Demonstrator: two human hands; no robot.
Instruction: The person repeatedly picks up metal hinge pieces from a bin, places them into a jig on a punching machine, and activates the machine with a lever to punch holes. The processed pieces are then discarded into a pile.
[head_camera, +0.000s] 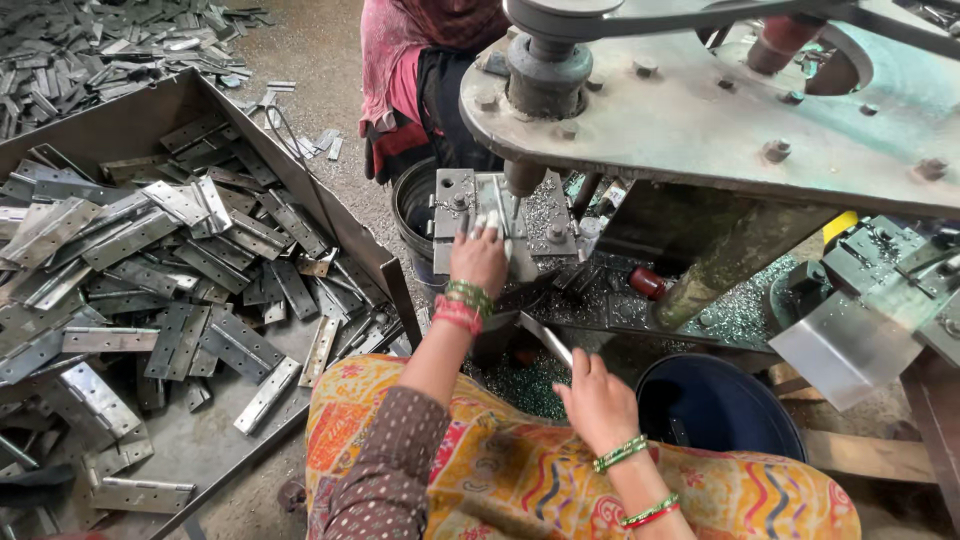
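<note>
Your left hand (480, 258) reaches far, fingers pressed flat on a metal hinge plate (492, 208) lying in the die block (505, 225) under the press ram (522, 178). Your right hand (597, 400) sits nearer, thumb and fingers pinching the end of a second hinge plate (545, 338) that angles up toward the press.

These plates look stiff, thin and fairly light, but smooth and probably slippery (edges may be sharp), so taking them by the long flat sides seems safest.

To the left, a metal tray (345, 225) holds a heap of similar hinges. A dark blue bucket (715, 405) stands near right. No packages, labels or signs show; only a yellow patch far right.
</note>
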